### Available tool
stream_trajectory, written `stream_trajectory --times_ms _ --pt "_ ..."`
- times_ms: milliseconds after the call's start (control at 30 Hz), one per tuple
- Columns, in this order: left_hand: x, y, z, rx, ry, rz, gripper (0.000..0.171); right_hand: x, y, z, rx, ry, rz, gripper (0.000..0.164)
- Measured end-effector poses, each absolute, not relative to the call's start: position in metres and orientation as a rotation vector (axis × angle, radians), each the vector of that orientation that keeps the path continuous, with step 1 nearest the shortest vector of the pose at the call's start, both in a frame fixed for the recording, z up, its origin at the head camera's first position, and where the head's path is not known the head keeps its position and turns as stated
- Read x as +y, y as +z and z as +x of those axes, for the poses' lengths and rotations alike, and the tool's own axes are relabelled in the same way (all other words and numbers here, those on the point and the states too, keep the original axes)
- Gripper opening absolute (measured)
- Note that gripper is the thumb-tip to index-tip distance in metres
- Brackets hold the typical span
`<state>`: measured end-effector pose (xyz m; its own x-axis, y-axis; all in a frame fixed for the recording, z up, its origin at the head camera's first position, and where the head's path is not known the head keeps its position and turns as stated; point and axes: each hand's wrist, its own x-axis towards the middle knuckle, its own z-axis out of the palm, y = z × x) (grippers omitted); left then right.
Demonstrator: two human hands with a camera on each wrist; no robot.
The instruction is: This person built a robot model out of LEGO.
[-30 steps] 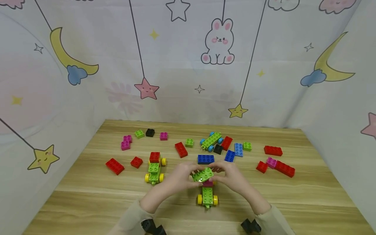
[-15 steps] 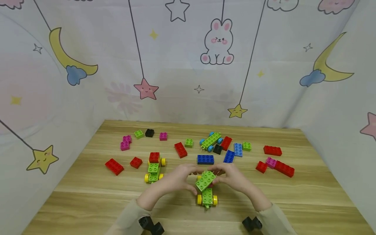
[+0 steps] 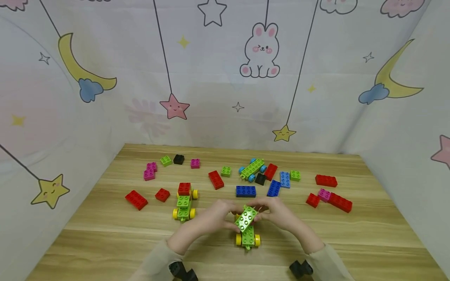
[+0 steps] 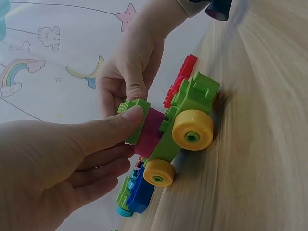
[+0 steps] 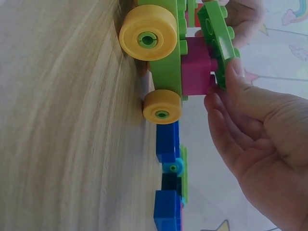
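Near the front of the table, a green toy building brick point(image 3: 246, 219) sits askew over a magenta brick point(image 5: 196, 67), tilted with a gap showing between them in the right wrist view. The magenta brick is on a green toy car base point(image 3: 248, 237) with yellow wheels point(image 4: 192, 131). From the left, my left hand point(image 3: 218, 215) pinches the green brick, its thumb on the studded side. My right hand point(image 3: 275, 210) pinches the brick's other end between thumb and fingers. From the head view, the brick mostly covers the magenta one.
Left of the hands stands another green car point(image 3: 184, 203) with yellow wheels and a red brick on it. A blue brick point(image 3: 246, 191) lies just beyond the hands. Farther back is a green car base point(image 3: 253, 168) with blue wheels. Red bricks point(image 3: 340, 202) lie at right.
The green brick has turned over the car, from lying crosswise to pointing more lengthwise. My left fingers came off it, then closed on it again. The car stays in place.
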<state>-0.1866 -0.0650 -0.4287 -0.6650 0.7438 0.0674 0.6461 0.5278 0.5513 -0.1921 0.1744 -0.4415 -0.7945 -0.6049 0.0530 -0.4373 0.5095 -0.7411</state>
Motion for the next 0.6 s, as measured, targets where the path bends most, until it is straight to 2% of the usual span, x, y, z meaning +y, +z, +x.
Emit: stream_trajectory --times_ms 367,600 --pt "-0.066 -0.4266 -0.1856 2.576 0.799 1.18 0.041 0.1744 -0.4432 -0.1929 2.545 -1.159 -0.9 0.04" --pt "-0.0647 -0.4291 -0.1851 2.577 0.837 1.139 0.041 0.1747 -0.4425 -0.1936 2.566 -1.211 -0.79 0.031"
